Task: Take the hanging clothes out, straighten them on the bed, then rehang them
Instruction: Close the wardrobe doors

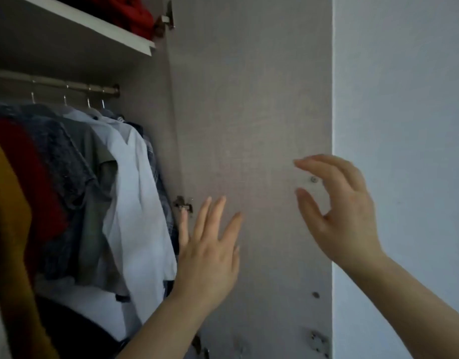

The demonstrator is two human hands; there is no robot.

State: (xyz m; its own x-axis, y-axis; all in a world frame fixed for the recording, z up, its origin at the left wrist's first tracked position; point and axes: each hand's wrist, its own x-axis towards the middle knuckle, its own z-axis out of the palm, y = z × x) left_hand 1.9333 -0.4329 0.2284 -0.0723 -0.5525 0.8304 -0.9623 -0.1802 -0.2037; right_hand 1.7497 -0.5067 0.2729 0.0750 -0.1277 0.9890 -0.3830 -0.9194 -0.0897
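Several garments hang from a metal rail [68, 85] inside the open wardrobe at the left: a white shirt [137, 193] nearest the door, grey and dark blue ones [65, 161] behind it, then red [21, 151] and mustard [5, 203] at the far left. My left hand [210, 252] is raised with fingers straight and spread, just right of the white shirt, holding nothing. My right hand [339, 211] is up in front of the door's free edge, fingers loosely curved, empty.
The grey wardrobe door [249, 112] stands open in front of me, with hinges [183, 204] on its left side. A white shelf [93, 24] above the rail holds red fabric [130, 11]. A pale wall [404, 99] fills the right.
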